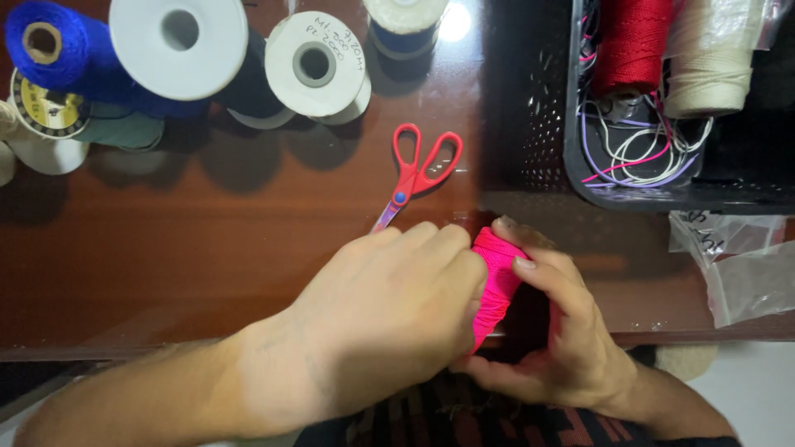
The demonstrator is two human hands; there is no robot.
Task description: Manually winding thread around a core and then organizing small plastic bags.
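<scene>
A bright pink spool of cord (495,285) sits between both hands at the near edge of the brown table (207,240). My left hand (389,310) covers its left side with fingers curled against the cord. My right hand (555,331) cups the spool from the right and below, thumb pressed on its top. Red-handled scissors (414,174) lie just beyond my left hand, their blades partly hidden by my knuckles.
Large thread cones, blue (74,54) and white (319,66), stand along the far left. A dark perforated basket (538,108) at the far right holds a red spool (633,41), a cream spool (712,62) and loose cords. Clear plastic bags (737,257) lie at the right.
</scene>
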